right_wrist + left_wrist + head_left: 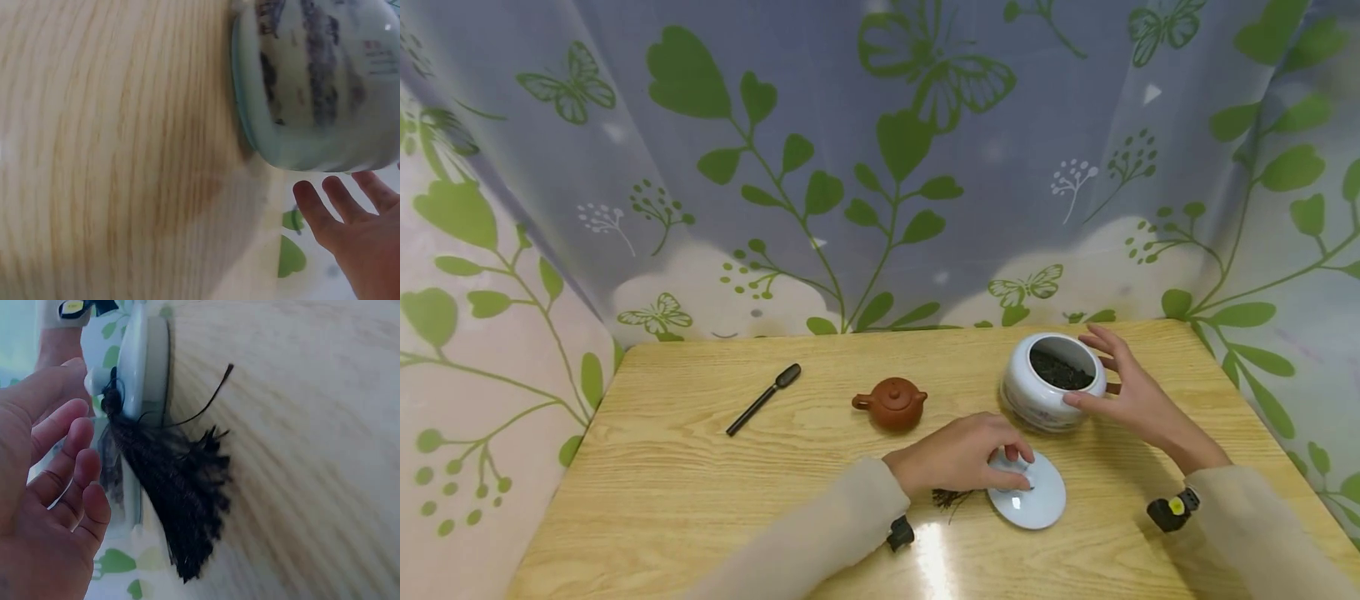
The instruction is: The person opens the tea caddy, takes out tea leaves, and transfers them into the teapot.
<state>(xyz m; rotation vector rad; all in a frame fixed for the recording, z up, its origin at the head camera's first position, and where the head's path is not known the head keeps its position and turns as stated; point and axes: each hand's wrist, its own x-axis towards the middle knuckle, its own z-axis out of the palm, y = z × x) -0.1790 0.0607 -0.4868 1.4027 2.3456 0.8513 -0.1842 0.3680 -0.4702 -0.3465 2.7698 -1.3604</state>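
Observation:
A white porcelain lid (1037, 504) with a small knob (97, 381) rests on the table, knob side up. My left hand (966, 454) hovers over it, fingers loosely bent, thumb and forefinger right by the knob. From the knob hangs a black tassel (181, 494), spread on the wood; in the head view the hand partly hides it. A white lidless jar (1037, 408) holds dark tea leaves (1060, 371). My right hand (1138, 404) is spread beside the jar, thumb at its near rim. In the right wrist view its fingertips (304, 190) are straight, just off the jar's side.
A reddish-brown clay teapot (895, 406) stands mid-table, left of the jar. Farther left lies a dark tea scoop (763, 402). A patterned curtain (820, 167) hangs behind the wooden table (662, 492) and along both sides.

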